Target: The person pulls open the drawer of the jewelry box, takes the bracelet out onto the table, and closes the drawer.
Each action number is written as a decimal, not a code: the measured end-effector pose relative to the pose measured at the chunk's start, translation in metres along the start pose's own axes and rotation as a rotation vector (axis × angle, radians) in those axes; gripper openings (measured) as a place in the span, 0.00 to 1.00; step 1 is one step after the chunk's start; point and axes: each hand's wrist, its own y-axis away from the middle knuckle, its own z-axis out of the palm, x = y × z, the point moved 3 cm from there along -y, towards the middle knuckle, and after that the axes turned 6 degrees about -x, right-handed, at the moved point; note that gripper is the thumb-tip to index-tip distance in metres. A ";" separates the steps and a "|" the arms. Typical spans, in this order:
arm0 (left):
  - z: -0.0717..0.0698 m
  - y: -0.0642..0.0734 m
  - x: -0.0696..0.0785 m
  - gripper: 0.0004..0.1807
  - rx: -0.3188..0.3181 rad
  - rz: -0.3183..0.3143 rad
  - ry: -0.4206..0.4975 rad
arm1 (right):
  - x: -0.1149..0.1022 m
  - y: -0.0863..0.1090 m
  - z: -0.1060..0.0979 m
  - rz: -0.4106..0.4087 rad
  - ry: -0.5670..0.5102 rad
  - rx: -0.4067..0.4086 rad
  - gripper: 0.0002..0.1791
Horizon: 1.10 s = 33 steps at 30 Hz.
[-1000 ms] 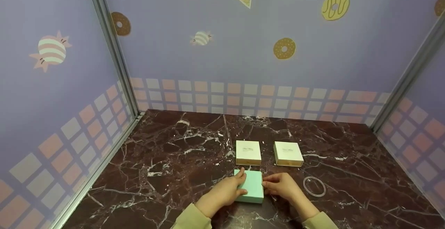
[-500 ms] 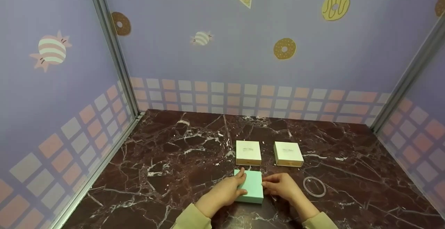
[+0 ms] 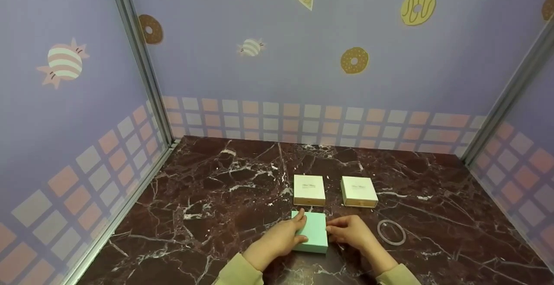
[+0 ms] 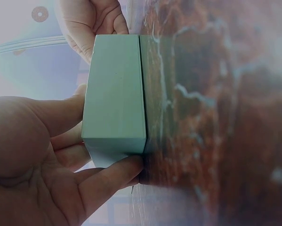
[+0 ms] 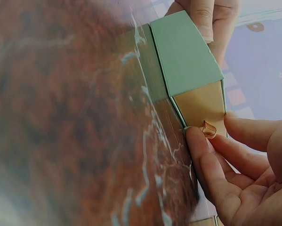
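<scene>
A mint green drawer box lies on the dark marbled table between my two hands. My left hand grips it from the left, thumb and fingers spread over its top and around its end. At the opposite end a gold drawer front shows, with a small gold ribbon pull tab. My right hand holds that end, thumb at the upper edge and fingertips at the lower edge, close around the tab. The drawer front sits about flush with the green sleeve.
Behind the green box stand two cream boxes with gold fronts, a left one and a right one. A pale translucent bangle lies right of my right hand. Purple patterned panels enclose the table.
</scene>
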 end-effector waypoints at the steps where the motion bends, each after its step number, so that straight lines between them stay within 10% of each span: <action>1: 0.000 0.000 0.000 0.37 -0.001 -0.001 0.000 | 0.000 0.000 0.000 -0.001 -0.001 -0.001 0.19; 20: -0.002 0.002 0.001 0.37 -0.014 0.004 0.004 | -0.001 -0.002 -0.004 0.010 -0.047 -0.031 0.20; 33: -0.002 0.004 0.000 0.46 -0.041 0.005 0.041 | -0.007 -0.020 -0.008 0.051 0.030 0.144 0.17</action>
